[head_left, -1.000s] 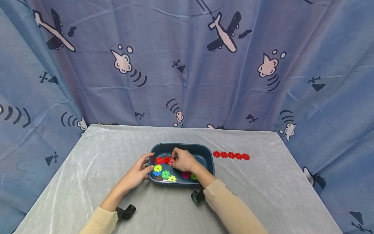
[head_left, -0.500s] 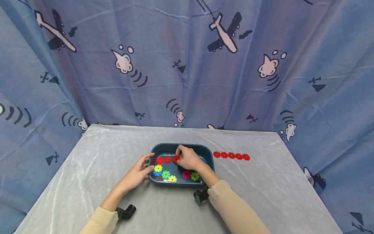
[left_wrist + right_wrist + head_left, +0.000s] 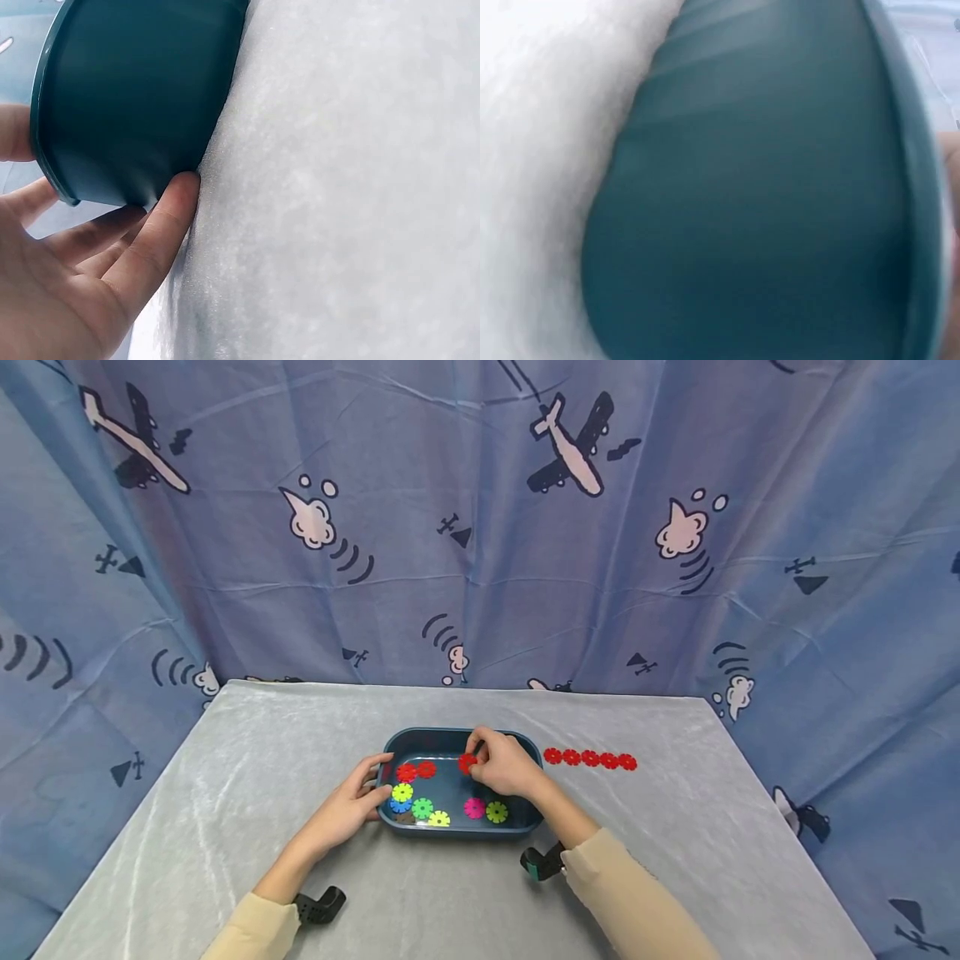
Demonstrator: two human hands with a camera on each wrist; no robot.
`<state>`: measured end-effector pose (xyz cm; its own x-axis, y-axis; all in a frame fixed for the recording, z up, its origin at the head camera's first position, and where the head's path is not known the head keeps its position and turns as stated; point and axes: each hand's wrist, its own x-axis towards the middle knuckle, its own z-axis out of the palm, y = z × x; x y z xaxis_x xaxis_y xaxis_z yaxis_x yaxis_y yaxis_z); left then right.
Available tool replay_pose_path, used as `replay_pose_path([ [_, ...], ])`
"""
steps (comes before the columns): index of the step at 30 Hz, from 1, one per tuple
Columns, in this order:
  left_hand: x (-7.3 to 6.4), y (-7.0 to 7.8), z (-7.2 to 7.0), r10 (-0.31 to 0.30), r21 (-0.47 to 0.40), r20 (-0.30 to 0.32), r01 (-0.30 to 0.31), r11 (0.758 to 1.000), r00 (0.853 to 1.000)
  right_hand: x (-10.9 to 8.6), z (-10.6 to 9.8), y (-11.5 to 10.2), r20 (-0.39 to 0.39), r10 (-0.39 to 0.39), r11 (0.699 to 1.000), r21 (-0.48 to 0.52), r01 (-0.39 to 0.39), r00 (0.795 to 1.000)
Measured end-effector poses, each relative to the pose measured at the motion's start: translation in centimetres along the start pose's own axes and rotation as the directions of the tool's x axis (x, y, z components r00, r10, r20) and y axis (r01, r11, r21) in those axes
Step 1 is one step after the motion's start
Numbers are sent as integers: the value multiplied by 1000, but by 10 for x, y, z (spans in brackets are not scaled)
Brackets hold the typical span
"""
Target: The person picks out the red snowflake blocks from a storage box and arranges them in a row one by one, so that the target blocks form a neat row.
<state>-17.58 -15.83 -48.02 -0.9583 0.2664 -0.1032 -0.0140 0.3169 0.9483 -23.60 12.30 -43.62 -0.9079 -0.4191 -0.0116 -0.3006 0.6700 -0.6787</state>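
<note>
A dark blue-green plastic tray [image 3: 465, 832] stands on the table. My left hand [image 3: 348, 803] holds its left end; in the left wrist view the fingers lie against the outer wall [image 3: 142, 97], with a digit over the rim. Inside the tray, my right hand [image 3: 508, 768] pinches a red notched plastic disc [image 3: 467, 764] between thumb and fingers. Further red discs [image 3: 426, 769] lie at the tray's left. Nearer the front are yellow, blue, brown and green discs [image 3: 422, 808], plus a pink disc [image 3: 474, 808] and a yellow-green disc [image 3: 497, 812]. The tray wall [image 3: 757, 187] hides most of the right hand in its wrist view.
Several red discs [image 3: 590, 758] form a straight row on the table right of the tray. A pale cloth [image 3: 420, 902] covers the tabletop. Behind hangs a blue curtain [image 3: 480, 635] with printed airplanes.
The right hand has drawn a red disc away from the other red discs, rightward across the tray. The left hand stays at the tray's left end.
</note>
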Motion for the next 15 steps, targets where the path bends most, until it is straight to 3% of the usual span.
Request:
replay_pose_path([
  [15, 0, -1, 0, 8, -2, 3, -8, 1000, 1000, -25, -32, 11, -44, 11, 994, 108, -6, 999],
])
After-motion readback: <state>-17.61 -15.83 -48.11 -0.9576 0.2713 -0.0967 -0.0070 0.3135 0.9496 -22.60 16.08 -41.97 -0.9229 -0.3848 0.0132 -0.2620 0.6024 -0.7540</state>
